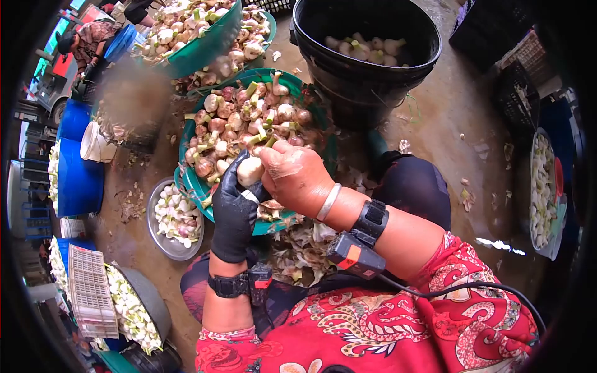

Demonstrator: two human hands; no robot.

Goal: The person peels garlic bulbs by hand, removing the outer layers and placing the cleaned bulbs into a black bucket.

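My left hand (235,208), in a black glove, is closed around a pale garlic bulb (250,171). My bare right hand (297,173) is curled into a fist right against that bulb; whatever its fingers grip is hidden. Both hands are over the near side of a green basin (186,143) heaped with unpeeled garlic bulbs (227,121), many with cut green stems. A pile of loose garlic skins (305,248) lies between my legs, below the hands.
A black bucket (367,78) with white bulbs stands ahead. At left is a metal bowl (151,214) of peeled garlic. Another green basin (217,43) of garlic sits behind. A person (93,40) works at far left. Crates and tubs line both sides.
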